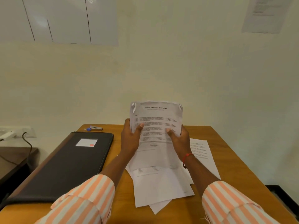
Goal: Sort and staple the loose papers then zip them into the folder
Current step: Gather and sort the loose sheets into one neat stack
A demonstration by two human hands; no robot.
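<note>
Both hands hold a printed stack of papers (156,120) upright above the wooden table (226,159); the top sheet is headed "Sample Education Transcript". My left hand (131,138) grips its left edge, thumb on the front. My right hand (178,139) grips the right edge the same way. Under the hands, several loose white sheets (160,185) lie fanned on the table. A black zip folder (68,165) with a white label lies flat and closed to the left. A small stapler (95,128) with a blue end rests at the table's far edge behind the folder.
The table stands against a pale wall. A lower dark side surface (13,160) with a cable and a white device sits to the left. A further sheet (201,151) lies to the right of my right wrist.
</note>
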